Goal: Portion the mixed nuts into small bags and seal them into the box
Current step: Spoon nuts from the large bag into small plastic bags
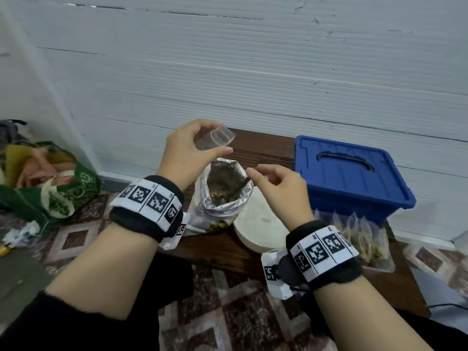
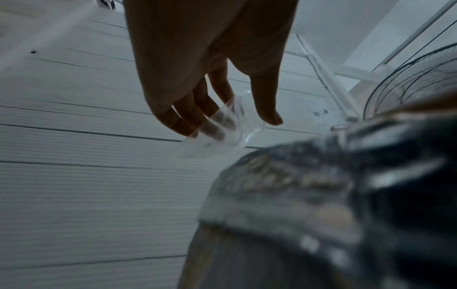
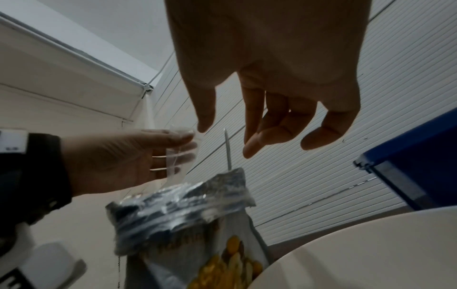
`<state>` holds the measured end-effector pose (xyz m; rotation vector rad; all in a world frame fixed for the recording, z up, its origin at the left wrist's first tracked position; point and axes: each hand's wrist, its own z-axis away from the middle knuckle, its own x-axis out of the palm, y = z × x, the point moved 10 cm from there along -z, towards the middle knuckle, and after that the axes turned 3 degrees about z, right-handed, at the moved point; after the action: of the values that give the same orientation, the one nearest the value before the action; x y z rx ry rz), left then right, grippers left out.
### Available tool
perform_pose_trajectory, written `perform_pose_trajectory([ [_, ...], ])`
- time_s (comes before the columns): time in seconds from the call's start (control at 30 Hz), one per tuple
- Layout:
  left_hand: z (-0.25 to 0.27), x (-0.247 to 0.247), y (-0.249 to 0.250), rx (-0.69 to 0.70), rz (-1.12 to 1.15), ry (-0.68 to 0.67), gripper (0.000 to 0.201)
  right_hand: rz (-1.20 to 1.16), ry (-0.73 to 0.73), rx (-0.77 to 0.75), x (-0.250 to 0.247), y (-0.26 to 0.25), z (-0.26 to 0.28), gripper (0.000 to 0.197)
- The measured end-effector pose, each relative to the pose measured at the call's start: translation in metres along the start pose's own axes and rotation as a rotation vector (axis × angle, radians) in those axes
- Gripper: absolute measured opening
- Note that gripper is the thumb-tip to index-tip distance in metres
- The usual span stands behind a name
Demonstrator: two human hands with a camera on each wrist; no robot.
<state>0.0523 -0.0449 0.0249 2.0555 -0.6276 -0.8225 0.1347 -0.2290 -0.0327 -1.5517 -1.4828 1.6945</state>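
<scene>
My left hand pinches a small clear bag by its side, mouth held open, just above the open foil bag of mixed nuts. A dark spoon handle leans inside the foil bag; in the right wrist view the spoon handle sticks up from it. My right hand hovers to the right of the foil bag's mouth, fingers loosely curled and holding nothing. In the left wrist view my left hand holds the clear bag. The right wrist view shows my right hand empty.
A blue box with its lid on stands at the back right of the low wooden table. A white round dish lies beside the foil bag. Several filled clear bags lie at the right. A green shopping bag sits on the floor, left.
</scene>
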Motion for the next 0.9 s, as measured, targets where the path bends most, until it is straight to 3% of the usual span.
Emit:
perform_pose_trajectory([
  [0.17,0.004,-0.001,-0.03,-0.055,-0.096,-0.036,0.039,0.199,0.007,-0.106,0.016,-0.009,-0.006,0.027],
  [0.3,0.008,0.005,-0.039,-0.045,-0.191,-0.1,0.038,0.259,0.098,-0.331,0.016,-0.032,0.001,0.024],
  [0.4,0.01,0.007,-0.037,-0.003,-0.259,-0.119,0.043,0.375,0.166,-0.489,0.016,-0.045,0.012,0.02],
  [0.5,0.011,0.008,-0.031,0.057,-0.309,-0.125,0.047,0.511,0.123,-0.572,0.032,-0.045,0.019,0.017],
  [0.6,0.011,0.009,-0.031,0.072,-0.301,-0.122,0.048,0.507,0.066,-0.546,0.045,-0.035,0.017,0.017],
  [0.9,0.012,0.01,-0.033,0.065,-0.326,-0.133,0.049,0.175,0.068,-0.187,0.028,-0.009,-0.004,0.025],
])
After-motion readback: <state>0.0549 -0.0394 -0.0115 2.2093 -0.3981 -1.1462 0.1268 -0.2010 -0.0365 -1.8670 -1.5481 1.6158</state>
